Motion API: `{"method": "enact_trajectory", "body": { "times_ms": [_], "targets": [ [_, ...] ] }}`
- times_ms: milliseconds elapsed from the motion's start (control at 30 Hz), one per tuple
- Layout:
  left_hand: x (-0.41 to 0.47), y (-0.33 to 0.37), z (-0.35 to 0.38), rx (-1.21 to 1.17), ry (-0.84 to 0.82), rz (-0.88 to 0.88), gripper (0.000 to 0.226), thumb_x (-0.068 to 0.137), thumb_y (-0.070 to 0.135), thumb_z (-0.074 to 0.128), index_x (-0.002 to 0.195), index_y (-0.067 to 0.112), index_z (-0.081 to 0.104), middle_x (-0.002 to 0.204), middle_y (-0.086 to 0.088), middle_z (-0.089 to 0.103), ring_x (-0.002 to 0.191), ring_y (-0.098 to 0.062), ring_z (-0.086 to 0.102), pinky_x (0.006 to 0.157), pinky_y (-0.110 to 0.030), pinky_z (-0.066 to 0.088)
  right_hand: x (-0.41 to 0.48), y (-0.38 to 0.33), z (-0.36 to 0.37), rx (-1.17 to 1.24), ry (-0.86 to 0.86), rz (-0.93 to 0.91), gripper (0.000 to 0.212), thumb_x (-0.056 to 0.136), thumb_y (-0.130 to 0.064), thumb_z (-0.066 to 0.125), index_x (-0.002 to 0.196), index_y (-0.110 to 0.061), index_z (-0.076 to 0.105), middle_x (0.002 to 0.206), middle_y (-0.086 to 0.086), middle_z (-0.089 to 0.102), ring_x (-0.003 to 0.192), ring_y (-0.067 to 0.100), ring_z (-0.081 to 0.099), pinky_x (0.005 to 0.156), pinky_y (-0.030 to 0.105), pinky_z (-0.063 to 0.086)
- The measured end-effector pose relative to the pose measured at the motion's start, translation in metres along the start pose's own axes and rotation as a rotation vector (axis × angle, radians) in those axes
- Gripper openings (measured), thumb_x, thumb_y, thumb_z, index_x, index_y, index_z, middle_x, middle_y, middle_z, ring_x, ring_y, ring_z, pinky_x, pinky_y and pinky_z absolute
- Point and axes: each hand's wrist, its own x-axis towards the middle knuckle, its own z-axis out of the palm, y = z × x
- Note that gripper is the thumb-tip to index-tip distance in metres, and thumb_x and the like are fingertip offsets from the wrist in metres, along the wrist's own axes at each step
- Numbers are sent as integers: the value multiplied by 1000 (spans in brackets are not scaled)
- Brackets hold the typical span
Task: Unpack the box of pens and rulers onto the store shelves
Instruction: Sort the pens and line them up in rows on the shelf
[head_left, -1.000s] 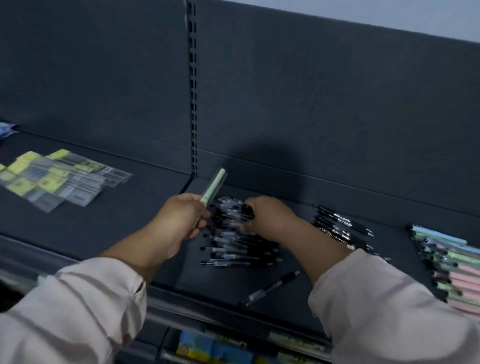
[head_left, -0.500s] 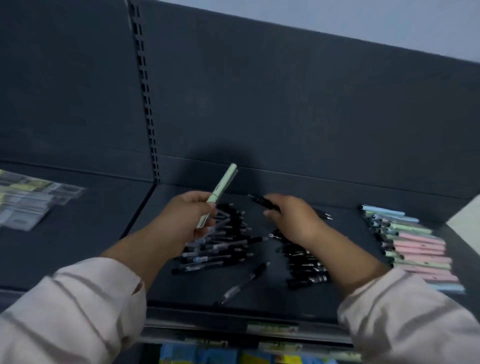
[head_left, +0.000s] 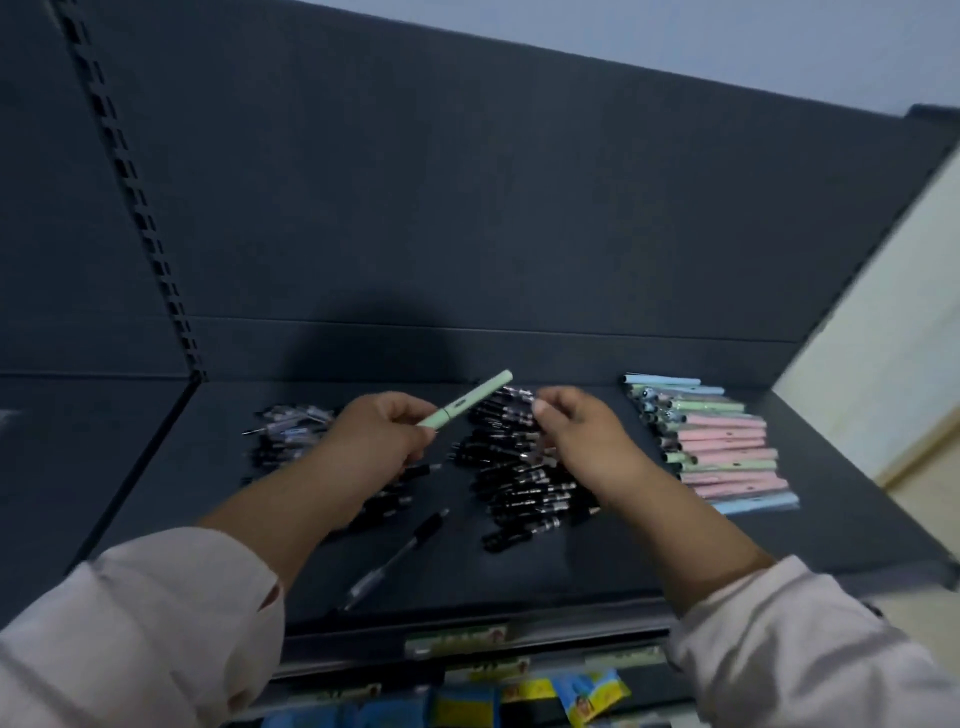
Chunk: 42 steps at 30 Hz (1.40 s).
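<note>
The left hand (head_left: 374, 447) grips a slim, matte pale-green pen (head_left: 467, 402), fingers curled round its barrel, above the flat dark shelf (head_left: 571, 566). The right hand (head_left: 576, 441) curls its fingers into a heap of glossy black pens (head_left: 524, 488); whether it pinches one I cannot tell. Pastel pens (head_left: 722, 447) lie in a row near the right edge. Bare shelf runs along the front lip.

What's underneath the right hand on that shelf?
A pile of black pens lies on the shelf under the right hand, sticking out toward the left and front. The hand covers the pile's right part, so whether it grips a pen cannot be seen.
</note>
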Motion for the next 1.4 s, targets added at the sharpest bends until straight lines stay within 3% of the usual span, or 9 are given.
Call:
{"method": "enact_trajectory", "body": {
  "times_ms": [100, 367, 567, 733, 900, 1067, 1233, 1333, 1400],
  "targets": [
    [-1, 8, 26, 79, -36, 87, 18, 90, 7, 59, 94, 23, 67, 70, 4, 61, 57, -8, 49, 45, -13, 37, -7, -1, -16, 447, -59, 150, 10, 99, -26, 50, 94, -24, 58, 98, 0, 61, 73, 15, 59, 66, 22, 50],
    [17, 48, 141, 247, -81, 333, 19, 84, 4, 64, 87, 23, 67, 77, 6, 66, 65, -5, 57, 56, -10, 44, 5, 52, -123, 637, -142, 164, 16, 91, -1, 56, 88, -16, 58, 68, -1, 59, 56, 8, 59, 55, 17, 51],
    [44, 73, 261, 429, 13, 434, 22, 81, 13, 66, 76, 31, 55, 88, 8, 57, 80, -7, 55, 66, -19, 40, 33, 121, -233, 145, -85, 12, 10, 86, -4, 66, 83, -13, 63, 70, 3, 58, 66, 15, 55, 61, 23, 46],
    [57, 64, 321, 599, 43, 509, 13, 78, 14, 68, 82, 22, 57, 80, 18, 44, 83, -7, 49, 65, -16, 34, 56, 169, -276, -324, -163, -152, 11, 83, -11, 70, 82, -20, 64, 75, -11, 57, 62, -2, 50, 55, 8, 39],
    [60, 43, 343, 733, 146, 376, 25, 74, 25, 71, 97, 24, 60, 97, 12, 41, 104, -12, 40, 78, -18, 28, 67, 199, -277, -552, -163, -283, 9, 82, -23, 68, 86, -24, 60, 94, -11, 51, 78, 4, 53, 64, 13, 41],
    [60, 42, 347, 419, 194, 188, 62, 82, 35, 68, 136, 23, 39, 127, 4, 34, 122, -10, 32, 99, -19, 26, 75, 222, -270, -361, 147, -296, 26, 92, -27, 57, 116, -18, 56, 119, -3, 48, 108, 7, 43, 85, 15, 32],
    [66, 37, 368, 83, 280, 101, 56, 96, 34, 47, 147, 17, 28, 148, 1, 30, 128, -1, 27, 106, -19, 19, 66, 233, -245, -167, -12, -148, 56, 98, -33, 43, 147, -9, 28, 152, 9, 28, 141, 19, 25, 116, 39, 24],
    [71, 33, 383, -76, 311, 64, 58, 96, 38, 45, 148, 19, 27, 151, 1, 32, 136, -10, 31, 115, -30, 22, 60, 232, -233, -187, -67, -156, 64, 99, -37, 42, 151, -10, 17, 158, 6, 17, 144, 16, 17, 118, 31, 17],
    [73, 35, 382, -106, 349, 43, 54, 97, 35, 45, 146, 19, 30, 149, 2, 34, 133, -7, 34, 109, -21, 24, 62, 231, -235, -174, -76, -149, 64, 99, -37, 42, 152, -13, 16, 157, 3, 17, 144, 13, 18, 114, 22, 16]
  ]
}}
